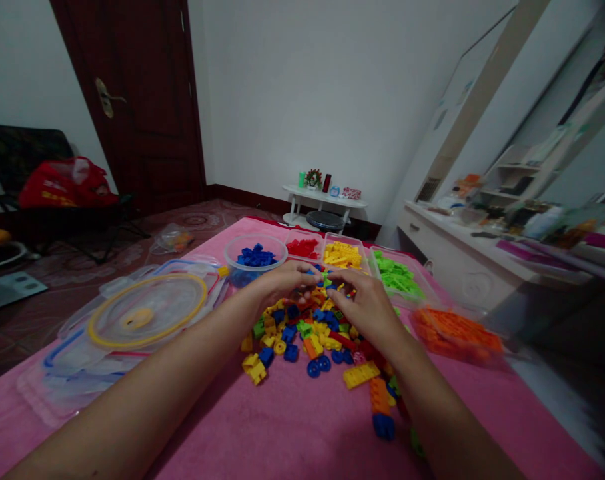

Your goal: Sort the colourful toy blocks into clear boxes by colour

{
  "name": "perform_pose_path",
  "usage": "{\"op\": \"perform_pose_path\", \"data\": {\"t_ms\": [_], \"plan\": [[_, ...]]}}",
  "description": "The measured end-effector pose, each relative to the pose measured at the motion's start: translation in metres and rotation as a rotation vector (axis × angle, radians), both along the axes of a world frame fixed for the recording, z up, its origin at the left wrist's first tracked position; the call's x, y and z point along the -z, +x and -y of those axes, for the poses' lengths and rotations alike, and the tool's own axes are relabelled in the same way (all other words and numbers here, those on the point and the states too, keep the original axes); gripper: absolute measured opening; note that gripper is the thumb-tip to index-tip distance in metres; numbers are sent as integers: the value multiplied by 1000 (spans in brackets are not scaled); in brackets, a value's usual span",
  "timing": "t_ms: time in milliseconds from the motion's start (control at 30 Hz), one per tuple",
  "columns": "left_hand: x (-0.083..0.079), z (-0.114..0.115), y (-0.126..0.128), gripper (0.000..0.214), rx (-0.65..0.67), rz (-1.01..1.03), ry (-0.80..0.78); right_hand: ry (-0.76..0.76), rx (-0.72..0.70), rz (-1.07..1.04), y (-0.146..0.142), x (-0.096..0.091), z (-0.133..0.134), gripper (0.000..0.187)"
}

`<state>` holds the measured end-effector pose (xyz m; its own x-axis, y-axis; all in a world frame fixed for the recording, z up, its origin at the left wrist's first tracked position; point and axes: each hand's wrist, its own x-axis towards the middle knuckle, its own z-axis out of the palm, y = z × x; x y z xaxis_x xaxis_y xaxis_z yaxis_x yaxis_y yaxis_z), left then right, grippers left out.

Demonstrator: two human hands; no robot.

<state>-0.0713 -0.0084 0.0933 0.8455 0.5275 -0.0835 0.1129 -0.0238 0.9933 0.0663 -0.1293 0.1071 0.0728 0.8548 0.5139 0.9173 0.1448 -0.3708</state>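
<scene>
Right forearm [442,427] could sweep nearby bricks [384,425] aside. Left hand [285,280] and right hand [370,303] curl over the pile [307,333]; grip unclear.

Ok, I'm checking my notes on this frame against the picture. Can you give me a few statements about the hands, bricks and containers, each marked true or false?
1. The left hand and right hand meet over the mixed brick pile. True.
2. The round bowl holds red bricks. False: it holds blue bricks.
3. The green bricks lie in a container to the right of the yellow bricks. True.
4. The yellow-rimmed lid covers the orange bricks. False: it lies far to the left, on other lids on the pink cloth.
</scene>
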Motion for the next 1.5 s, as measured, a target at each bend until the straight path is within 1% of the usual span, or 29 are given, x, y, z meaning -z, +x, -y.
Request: {"op": "perform_pose_path", "data": {"t_ms": [67,100,133,167,200,267,333,367,400,467,533,600,667,767,833,867,933,1000,1033,1100,1167,1200,1233,1267,1333,1400,1500], "plan": [[2,3,2,26,19,12,-74,-7,-6,-4,-1,1,0,21],[2,4,3,25,25,-6,-63,-8,-8,-4,-2,1,-1,21],[3,5,4,24,26,-34,-18,-8,-7,-3,-1,1,-1,21],[4,5,4,23,25,-70,69,-8,-2,-2,-1,1,-1,22],[5,5,4,22,23,-116,195,-8,9,0,1,0,-1,22],[4,5,2,19,2,-235,535,-32,37,15,4,-1,0,20],[1,6,-2,21,-56,-396,859,-117,68,52,7,-1,1,20],[-2,7,-4,25,-78,-483,969,-179,74,77,9,-1,2,20],[-5,8,-6,31,-88,-564,1041,-247,71,103,10,1,2,21],[-10,11,-10,42,-45,-696,1117,-358,44,146,10,6,3,23],[-13,15,-12,47,34,-780,1154,-412,14,174,8,14,2,25],[-13,17,-12,47,76,-823,1166,-446,11,195,6,22,1,27],[-12,16,-14,43,102,-810,1153,-478,17,208,5,26,-1,27],[-9,9,-17,30,155,-696,1078,-489,3,200,8,24,-2,22],[-8,3,-18,21,156,-580,979,-472,-3,184,11,20,-1,21],[-8,0,-17,19,132,-523,911,-453,7,171,12,18,-1,22],[-7,-5,-14,18,36,-394,731,-400,30,136,12,15,0,29],[-7,-7,-9,22,-75,-232,468,-355,21,104,9,16,1,38],[-7,-7,-6,22,-127,-141,300,-347,-7,98,7,18,2,40],[-7,-7,0,19,-201,5,-67,-364,-87,97,1,23,2,39],[-7,-6,3,17,-232,68,-390,-388,-149,94,-4,29,2,35],[-7,-6,4,18,-229,76,-501,-391,-165,90,-5,31,2,33],[-6,-6,5,19,-220,77,-571,-391,-168,87,-5,32,2,32],[-5,-6,5,20,-210,76,-606,-388,-160,85,-4,32,2,31],[0,-5,6,22,-204,56,-605,-375,-129,86,1,28,2,30],[6,-3,7,26,-204,7,-539,-356,-84,77,7,20,2,30],[14,4,11,42,-148,-49,-443,-252,-40,18,10,5,3,29]]}}
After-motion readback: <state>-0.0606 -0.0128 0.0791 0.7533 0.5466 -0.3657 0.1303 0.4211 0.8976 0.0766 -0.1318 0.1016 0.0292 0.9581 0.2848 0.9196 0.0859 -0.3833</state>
